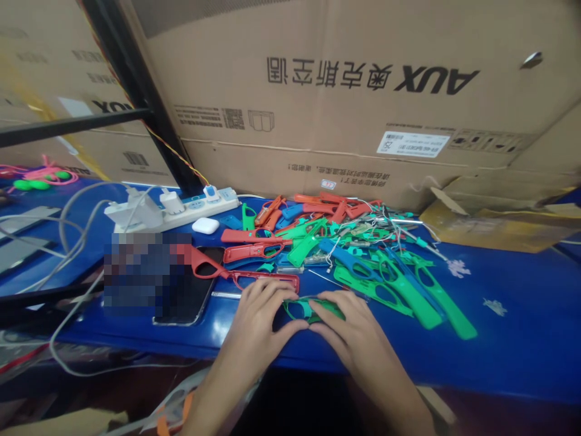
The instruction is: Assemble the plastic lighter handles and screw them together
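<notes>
Both my hands meet at the front edge of a blue table (508, 339). My left hand (258, 321) and my right hand (349, 327) pinch a small green plastic frame part (308, 307) between their fingertips, fingers curled round it. Just behind my left hand lies a long red plastic frame (247, 274). Beyond it spreads a pile of red, green and blue plastic frame parts (336, 242), mixed with thin metal springs and rods. Several long green frames (422, 290) lie to the right of my right hand.
A phone (190, 303) lies face up left of my hands, beside a blurred patch. A white power strip (177, 209) with chargers and a white earbud case (206, 226) sit further back. Large cardboard boxes (345, 103) wall the table's far side. Cables run off to the left.
</notes>
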The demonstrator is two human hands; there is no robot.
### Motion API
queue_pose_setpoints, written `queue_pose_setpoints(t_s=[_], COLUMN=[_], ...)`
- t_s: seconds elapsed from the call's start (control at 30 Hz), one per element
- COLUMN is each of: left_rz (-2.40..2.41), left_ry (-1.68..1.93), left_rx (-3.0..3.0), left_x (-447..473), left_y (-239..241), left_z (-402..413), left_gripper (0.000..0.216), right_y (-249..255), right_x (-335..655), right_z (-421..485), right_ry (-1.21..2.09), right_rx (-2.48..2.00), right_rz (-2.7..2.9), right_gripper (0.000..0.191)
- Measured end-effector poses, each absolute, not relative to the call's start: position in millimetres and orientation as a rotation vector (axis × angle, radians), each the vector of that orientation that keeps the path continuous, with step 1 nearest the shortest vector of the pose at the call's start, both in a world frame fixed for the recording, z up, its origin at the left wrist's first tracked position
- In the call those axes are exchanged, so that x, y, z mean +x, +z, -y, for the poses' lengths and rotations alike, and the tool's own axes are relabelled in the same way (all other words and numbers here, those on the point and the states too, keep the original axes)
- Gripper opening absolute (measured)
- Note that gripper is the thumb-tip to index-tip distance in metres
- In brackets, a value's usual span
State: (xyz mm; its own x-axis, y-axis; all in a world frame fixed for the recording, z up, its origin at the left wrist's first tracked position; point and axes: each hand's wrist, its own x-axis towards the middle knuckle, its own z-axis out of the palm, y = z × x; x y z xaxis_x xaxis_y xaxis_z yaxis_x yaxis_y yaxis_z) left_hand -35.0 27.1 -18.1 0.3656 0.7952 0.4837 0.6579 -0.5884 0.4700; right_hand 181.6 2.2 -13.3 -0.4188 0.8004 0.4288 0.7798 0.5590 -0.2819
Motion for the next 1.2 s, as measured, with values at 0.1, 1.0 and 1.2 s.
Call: queue_pose_setpoints(t_s=[0.1,1.0,1.2], left_rz=[-1.311,-1.321,-1.305], left_ry=[1.028,0.981,1.026], left_rx=[2.423,2.385,2.374], left_x=[-34.6,-34.8,-34.2], left_y=[-18.7,-19.8,-21.2], left_z=[-27.5,-28.3,-29.2], left_gripper=[0.032,0.036,0.035], right_y=[-14.0,-11.8,-11.4], right_x=[181.8,183.6,183.6], right_z=[-2.3,-2.8,-3.6], right_ry=[0.063,0.186,0.191], right_rx=[-1.273,-1.337,-1.319], right_rz=[2.276,2.313,2.325], right_gripper=[0.029,0.033,0.033])
